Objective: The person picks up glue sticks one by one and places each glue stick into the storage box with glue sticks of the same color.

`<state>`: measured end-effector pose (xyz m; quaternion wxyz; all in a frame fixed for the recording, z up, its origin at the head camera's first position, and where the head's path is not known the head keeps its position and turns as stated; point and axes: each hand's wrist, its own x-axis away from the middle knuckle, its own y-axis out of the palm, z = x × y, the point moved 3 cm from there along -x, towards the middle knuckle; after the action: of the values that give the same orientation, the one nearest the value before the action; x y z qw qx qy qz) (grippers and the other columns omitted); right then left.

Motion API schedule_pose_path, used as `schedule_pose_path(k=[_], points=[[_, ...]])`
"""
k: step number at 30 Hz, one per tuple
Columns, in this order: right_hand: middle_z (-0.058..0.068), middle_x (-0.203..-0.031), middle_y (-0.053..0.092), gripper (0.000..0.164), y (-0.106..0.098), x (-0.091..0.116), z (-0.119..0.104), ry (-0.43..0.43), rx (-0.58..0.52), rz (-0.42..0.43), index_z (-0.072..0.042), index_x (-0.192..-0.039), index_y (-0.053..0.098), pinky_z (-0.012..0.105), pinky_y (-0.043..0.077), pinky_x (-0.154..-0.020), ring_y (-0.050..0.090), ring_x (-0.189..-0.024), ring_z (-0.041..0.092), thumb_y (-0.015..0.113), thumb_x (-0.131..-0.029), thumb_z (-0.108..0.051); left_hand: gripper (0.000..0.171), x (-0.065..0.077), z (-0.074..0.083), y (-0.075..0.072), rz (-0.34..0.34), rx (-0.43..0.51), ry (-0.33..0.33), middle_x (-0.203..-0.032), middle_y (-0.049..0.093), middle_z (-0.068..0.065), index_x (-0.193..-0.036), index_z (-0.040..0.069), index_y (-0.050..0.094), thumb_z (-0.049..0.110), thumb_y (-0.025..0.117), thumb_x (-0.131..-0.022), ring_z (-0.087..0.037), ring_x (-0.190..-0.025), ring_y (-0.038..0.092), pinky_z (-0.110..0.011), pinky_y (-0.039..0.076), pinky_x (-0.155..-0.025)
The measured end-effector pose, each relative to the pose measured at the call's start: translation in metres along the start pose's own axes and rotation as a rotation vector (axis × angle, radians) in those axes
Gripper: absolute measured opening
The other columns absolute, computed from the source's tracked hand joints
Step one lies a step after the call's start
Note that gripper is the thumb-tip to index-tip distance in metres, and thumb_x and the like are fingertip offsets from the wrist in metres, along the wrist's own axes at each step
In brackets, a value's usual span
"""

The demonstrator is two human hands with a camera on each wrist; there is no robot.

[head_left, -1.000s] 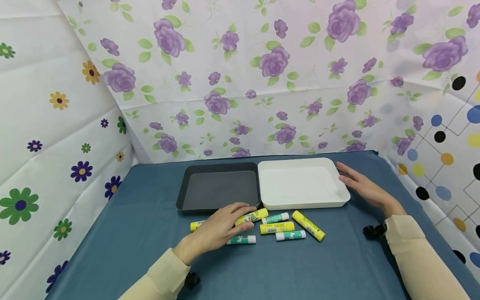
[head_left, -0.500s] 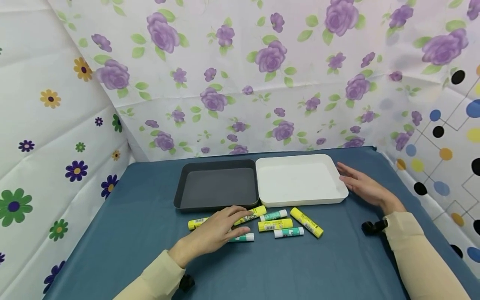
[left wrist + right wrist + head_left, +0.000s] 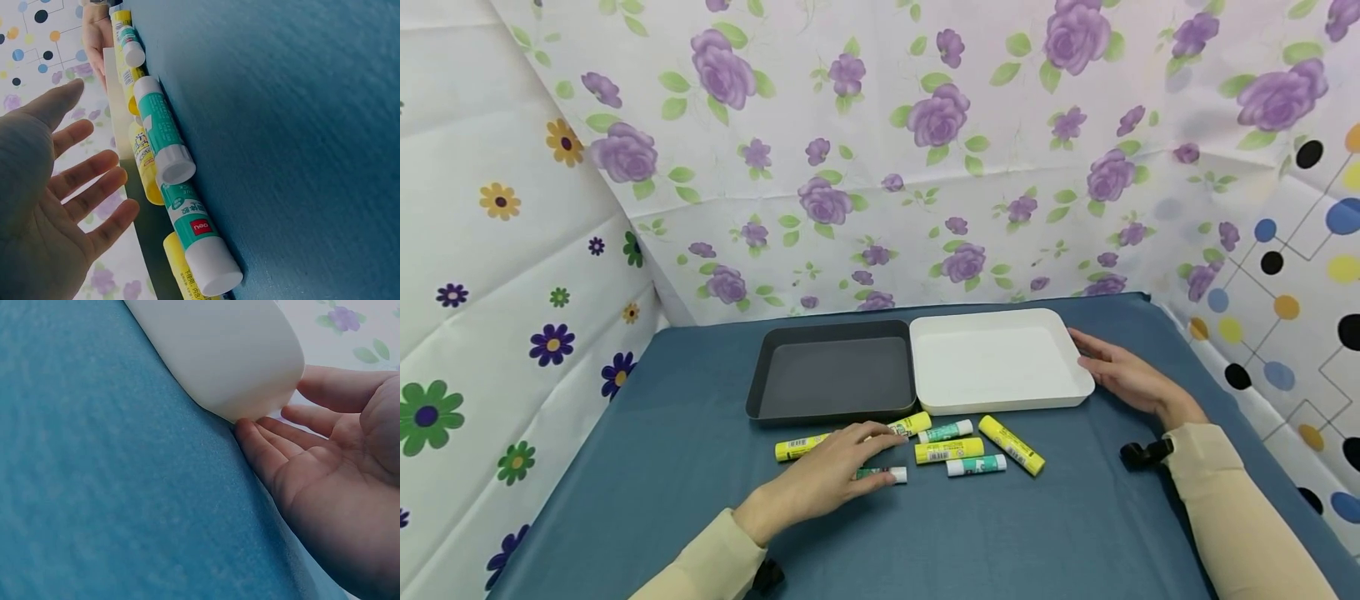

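My left hand point(image 3: 823, 475) hovers palm down over glue sticks, its fingers spread and holding nothing. Under it, partly covered, are a yellow glue stick point(image 3: 797, 447), another yellow glue stick point(image 3: 917, 423) and a green-and-white glue stick point(image 3: 891, 475). The left wrist view shows a gap between those fingers point(image 3: 100, 165) and the nearest green-and-white glue stick point(image 3: 164, 128). At the right, my right hand point(image 3: 1131, 379) touches the short side of a white tray point(image 3: 1000, 406). In the right wrist view its fingertips point(image 3: 247, 428) meet the tray's lower edge, thumb near the rim.
A dark grey tray point(image 3: 835, 408) lies directly left of the white one. More glue sticks lie in front of the trays, such as a slanted yellow one point(image 3: 1011, 446) and a green-and-white one point(image 3: 976, 465). Blue cloth point(image 3: 1000, 542) covers the table; patterned sheets point(image 3: 850, 167) stand around it.
The left hand has drawn slightly back toward me, and more of the yellow glue sticks shows. The right hand stays at the white tray's side with little movement. The head view has shifted slightly.
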<state>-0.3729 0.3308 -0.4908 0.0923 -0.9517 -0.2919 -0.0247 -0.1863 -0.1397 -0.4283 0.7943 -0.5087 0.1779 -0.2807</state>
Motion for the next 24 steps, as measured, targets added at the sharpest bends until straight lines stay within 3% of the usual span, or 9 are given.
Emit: schedule_pose_path(k=[7, 13, 24], points=[[0.013, -0.174, -0.011, 0.073, -0.0016, -0.0003, 0.0040, 0.003, -0.011, -0.004, -0.013, -0.168, -0.003, 0.009, 0.037, -0.100, -0.011, -0.158, 0.039, 0.046, -0.114, -0.020, 0.057, -0.0017, 0.0032, 0.0026, -0.034, -0.002, 0.011, -0.145, 0.055, 0.003, -0.155, 0.028, 0.050, 0.035, 0.070, -0.102, -0.016, -0.129, 0.056, -0.040, 0.050, -0.106], [0.012, -0.174, -0.011, 0.073, -0.0029, -0.0003, 0.0076, 0.006, -0.021, -0.005, -0.015, -0.169, -0.003, 0.009, 0.036, -0.101, -0.010, -0.158, 0.038, 0.045, -0.114, -0.020, 0.060, -0.0034, 0.0024, 0.0044, -0.074, 0.008, -0.022, -0.145, 0.057, 0.003, -0.155, 0.031, 0.050, 0.032, 0.073, -0.100, -0.017, -0.128, 0.058, -0.041, 0.052, -0.103], [0.012, -0.174, -0.011, 0.072, -0.0041, -0.0003, 0.0076, 0.002, -0.038, -0.009, -0.015, -0.169, -0.003, 0.009, 0.037, -0.101, -0.010, -0.158, 0.038, 0.044, -0.114, -0.018, 0.057, -0.0057, 0.0030, 0.0059, -0.088, -0.028, -0.012, -0.140, 0.061, 0.003, -0.152, 0.029, 0.054, 0.029, 0.075, -0.099, -0.014, -0.122, 0.061, -0.038, 0.053, -0.100]])
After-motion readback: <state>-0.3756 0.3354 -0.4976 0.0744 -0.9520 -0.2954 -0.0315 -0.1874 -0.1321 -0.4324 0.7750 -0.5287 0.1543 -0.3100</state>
